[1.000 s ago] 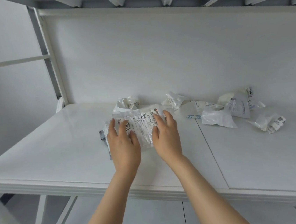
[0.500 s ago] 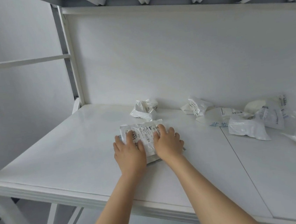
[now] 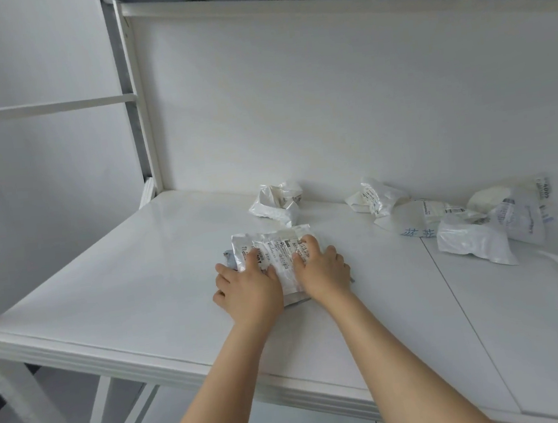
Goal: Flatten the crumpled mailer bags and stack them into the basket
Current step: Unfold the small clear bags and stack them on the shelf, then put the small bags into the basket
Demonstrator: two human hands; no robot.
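Mailer bag [image 3: 274, 248] lies nearly flat on the white table [image 3: 123, 279], label side up (print only partly legible). Left hand [image 3: 249, 288] and right hand [image 3: 322, 272] press on its near half, fingers extended and spread, gripping nothing. One crumpled bag [image 3: 278, 202] lies just behind it. Further crumpled bags [image 3: 473, 239] lie to the right by the back panel [image 3: 328, 102].
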